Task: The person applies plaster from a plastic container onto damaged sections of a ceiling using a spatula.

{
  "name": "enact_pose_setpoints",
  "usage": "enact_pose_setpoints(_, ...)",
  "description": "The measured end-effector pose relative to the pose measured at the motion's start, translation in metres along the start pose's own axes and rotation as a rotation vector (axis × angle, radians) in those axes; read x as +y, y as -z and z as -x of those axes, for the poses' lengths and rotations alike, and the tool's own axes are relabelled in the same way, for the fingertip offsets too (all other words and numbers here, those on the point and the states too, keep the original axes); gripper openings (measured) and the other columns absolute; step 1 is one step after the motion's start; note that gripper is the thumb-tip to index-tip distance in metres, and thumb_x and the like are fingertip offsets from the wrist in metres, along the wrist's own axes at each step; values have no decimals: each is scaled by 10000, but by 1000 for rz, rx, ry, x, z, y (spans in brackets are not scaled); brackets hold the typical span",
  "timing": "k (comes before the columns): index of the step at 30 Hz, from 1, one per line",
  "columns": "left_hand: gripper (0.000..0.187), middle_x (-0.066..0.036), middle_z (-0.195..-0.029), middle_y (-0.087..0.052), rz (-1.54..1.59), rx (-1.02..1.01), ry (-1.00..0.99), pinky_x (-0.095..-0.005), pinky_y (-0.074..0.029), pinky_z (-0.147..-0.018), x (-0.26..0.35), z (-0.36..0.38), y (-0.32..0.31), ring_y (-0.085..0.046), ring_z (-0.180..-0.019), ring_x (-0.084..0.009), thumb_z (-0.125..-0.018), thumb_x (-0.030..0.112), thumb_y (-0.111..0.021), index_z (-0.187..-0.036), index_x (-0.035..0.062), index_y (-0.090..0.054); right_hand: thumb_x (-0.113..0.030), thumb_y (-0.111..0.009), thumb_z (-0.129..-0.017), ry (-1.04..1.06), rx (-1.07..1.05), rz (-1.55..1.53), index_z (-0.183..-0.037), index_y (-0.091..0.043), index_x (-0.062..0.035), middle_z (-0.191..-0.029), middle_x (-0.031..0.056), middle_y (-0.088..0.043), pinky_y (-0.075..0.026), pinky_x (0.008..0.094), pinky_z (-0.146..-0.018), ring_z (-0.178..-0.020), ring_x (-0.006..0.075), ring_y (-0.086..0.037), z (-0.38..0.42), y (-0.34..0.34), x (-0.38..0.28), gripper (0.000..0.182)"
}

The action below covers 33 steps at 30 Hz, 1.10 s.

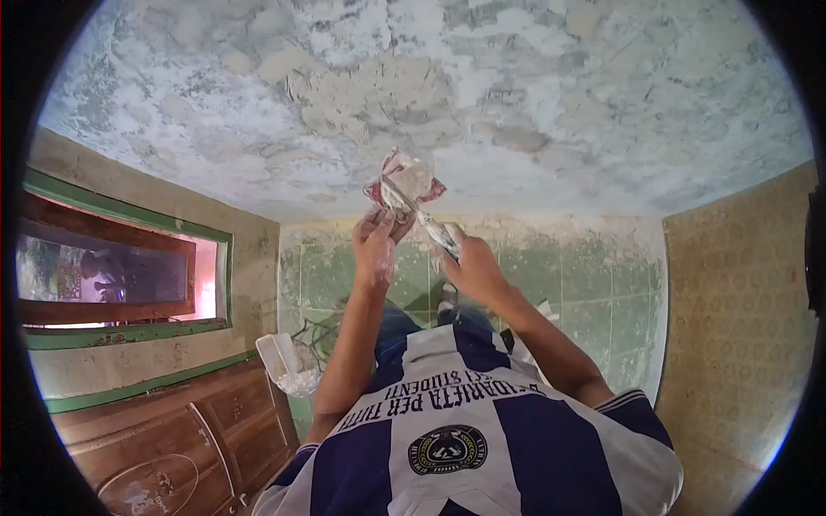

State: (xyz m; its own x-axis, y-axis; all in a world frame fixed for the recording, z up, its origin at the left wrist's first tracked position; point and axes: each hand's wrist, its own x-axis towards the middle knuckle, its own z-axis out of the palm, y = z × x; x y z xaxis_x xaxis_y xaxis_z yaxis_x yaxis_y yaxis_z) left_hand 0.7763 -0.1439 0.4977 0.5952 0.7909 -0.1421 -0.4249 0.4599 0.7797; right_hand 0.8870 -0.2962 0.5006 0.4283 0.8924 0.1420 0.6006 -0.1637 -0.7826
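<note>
In the middle of the head view, my left hand (379,239) is closed around the base of a small torn plastic bag (437,187) with red print. Pale, putty-like paste shows inside it. My right hand (471,265) grips the handle of a putty knife (440,234), which is smeared white. The knife points up and left, its blade end at the mouth of the bag; how deep it reaches is hard to tell. White smears mark my left wrist. Ahead is a wall (361,95) with patchy white and beige coating.
Below left, a white plastic tub (277,354) stands beside a crumpled clear bag (301,380). Green tiles (594,267) with pale spatter lie beneath my arms. On the left are a green-framed window (129,249) and a carved wooden door (172,443). A patterned tan wall (731,318) bounds the right.
</note>
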Motion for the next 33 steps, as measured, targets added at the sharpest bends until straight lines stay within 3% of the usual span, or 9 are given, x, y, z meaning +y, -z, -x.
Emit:
enact_pose_setpoints(11, 298, -197, -1165, -617, 17, 25, 22, -436, -515, -978, -11, -42, -29, -637, -1051, -275, -941, -35, -483, -1226, -122, -492, -217, -589, -896, -13, 8, -4, -1213, -470, 25, -779, 274, -631, -479, 514, -654, -740, 454, -621, -41, 31, 24, 417)
enact_pose_setpoints(14, 349, -225, -1201, -593, 47, 27, 4, -464, -489, -1012, -23, -53, -20, -620, -1090, -313, -918, -40, -478, -1251, -142, -453, -231, -597, -896, -74, -103, 51, -1220, -466, 29, -772, 277, -624, -479, 510, -652, -735, 455, -619, -57, 30, 37, 436)
enact_pose_setpoints(17, 345, -226, -1210, -587, 57, 32, -9, -462, -491, -1010, -16, -51, -28, -620, -1092, -315, -917, -33, -484, -1244, -138, -452, -243, -606, -892, -7, 77, -60, -1223, -470, 50, -768, 282, -619, -477, 511, -652, -738, 454, -621, -56, 32, 32, 462)
enact_pose_setpoints(19, 314, -211, -1193, -597, 65, 28, -7, -458, -498, -1000, -24, -53, -18, -624, -1078, -298, -930, -33, -480, -1229, -128, -470, -243, -609, -891, -178, -209, 44, -1236, -466, 68, -791, 294, -620, -478, 509, -660, -760, 454, -625, -65, 35, 39, 485)
enact_pose_setpoints(22, 285, -201, -1172, -606, 83, 41, -12, -455, -507, -990, -21, -60, -18, -628, -1066, -283, -941, -39, -474, -1214, -122, -482, -250, -599, -896, -35, 14, -67, -1246, -460, 76, -799, 298, -623, -479, 509, -663, -769, 455, -627, -60, 31, 39, 498)
enact_pose_setpoints(25, 288, -210, -1171, -602, 95, 60, -1, -457, -511, -990, -21, -59, -23, -627, -1068, -288, -938, -45, -472, -1212, -134, -471, -246, -592, -900, -158, -187, 76, -1251, -453, 65, -806, 298, -625, -481, 506, -667, -775, 457, -627, -63, 31, 36, 489)
enact_pose_setpoints(28, 293, -221, -1180, -594, 92, 53, -26, -458, -513, -988, -20, -65, -20, -624, -1075, -297, -935, -51, -470, -1212, -145, -463, -236, -591, -900, 29, 28, -111, -1247, -450, 53, -810, 287, -631, -479, 511, -668, -773, 458, -627, -62, 25, 37, 472)
enact_pose_setpoints(31, 297, -228, -1191, -587, 92, 59, -15, -456, -515, -987, -21, -63, -17, -622, -1081, -304, -933, -53, -473, -1214, -149, -458, -219, -595, -898, -138, -129, 67, -1233, -452, 41, -826, 280, -634, -479, 511, -662, -765, 455, -627, -62, 28, 29, 448)
enact_pose_setpoints(33, 298, -229, -1196, -584, 83, 60, -17, -454, -517, -986, -21, -62, -16, -622, -1081, -304, -933, -51, -477, -1215, -149, -457, -219, -596, -898, -62, -66, 20, -1226, -455, 41, -827, 279, -635, -480, 510, -655, -755, 452, -627, -60, 24, 35, 442)
